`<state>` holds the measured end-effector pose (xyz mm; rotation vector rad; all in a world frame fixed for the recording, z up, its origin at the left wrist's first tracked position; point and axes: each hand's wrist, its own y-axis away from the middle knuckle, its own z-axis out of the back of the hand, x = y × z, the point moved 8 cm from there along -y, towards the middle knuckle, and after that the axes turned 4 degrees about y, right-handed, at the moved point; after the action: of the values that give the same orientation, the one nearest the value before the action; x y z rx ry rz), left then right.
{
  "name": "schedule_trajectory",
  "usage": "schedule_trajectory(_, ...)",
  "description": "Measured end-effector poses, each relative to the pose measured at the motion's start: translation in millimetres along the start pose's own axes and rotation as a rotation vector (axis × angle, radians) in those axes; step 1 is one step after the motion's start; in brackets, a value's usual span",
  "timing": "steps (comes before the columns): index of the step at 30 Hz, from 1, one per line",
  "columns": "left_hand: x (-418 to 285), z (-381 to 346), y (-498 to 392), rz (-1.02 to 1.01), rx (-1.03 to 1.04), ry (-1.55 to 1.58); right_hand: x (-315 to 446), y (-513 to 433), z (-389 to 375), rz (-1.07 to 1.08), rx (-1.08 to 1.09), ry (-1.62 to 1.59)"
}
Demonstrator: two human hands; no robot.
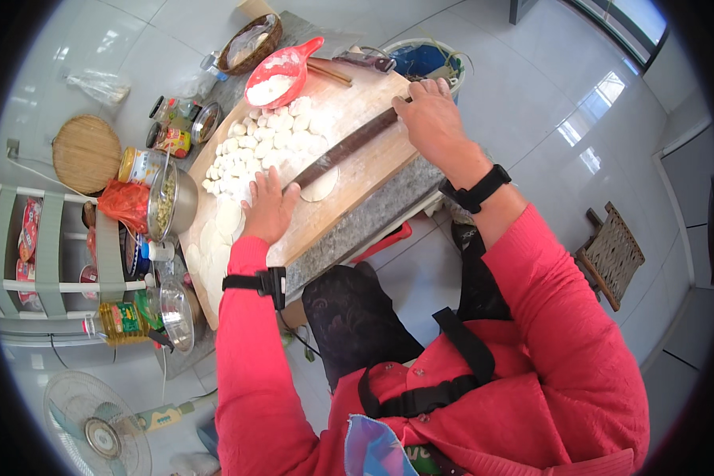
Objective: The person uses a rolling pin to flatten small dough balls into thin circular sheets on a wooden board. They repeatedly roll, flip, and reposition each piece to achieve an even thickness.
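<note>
A dark wooden rolling pin [351,143] lies slantwise over a flour-dusted wooden board [357,196]. At its near left end rests my left hand [272,205], fingers spread and the thumb beside the pin. My right hand [431,119] covers the far right end, fingers curled over it. Partly under the pin, a flat round dough wrapper [321,185] shows at its near side. Many small floured dough pieces [265,140] are heaped beyond the pin. More rolled wrappers [214,238] overlap on the board's left side, some hidden by my left arm.
A red scoop of flour [273,83] and chopsticks [331,72] lie at the board's far side. Left stand a metal bowl of chopped filling [181,199], jars [172,141], a glass bowl [177,315] and an oil bottle [122,322]. A bucket [419,56] stands beyond the right corner.
</note>
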<state>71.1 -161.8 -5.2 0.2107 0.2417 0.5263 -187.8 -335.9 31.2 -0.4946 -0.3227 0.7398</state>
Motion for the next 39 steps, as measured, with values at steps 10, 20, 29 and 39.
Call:
schedule_trajectory(10, -35.4, -11.1, 93.2, -0.162, 0.015, -0.048, 10.1, 37.6, 31.6, 0.210, 0.085, -0.064)
schedule_trajectory(20, -88.8, -8.3, 48.3, -0.303, 0.053, 0.212, 22.9, 41.6, 54.8, 0.379, -0.059, -0.336)
schedule_trajectory(29, -102.6, -14.5, 71.4, -0.523, 0.053, 0.121, 16.7, 43.6, 57.8, 0.406, -0.055, -0.358)
schedule_trajectory(39, -102.6, -1.4, 52.8, -0.465, 0.015, 0.072, 23.1, 42.7, 53.9, 0.416, -0.021, -0.374)
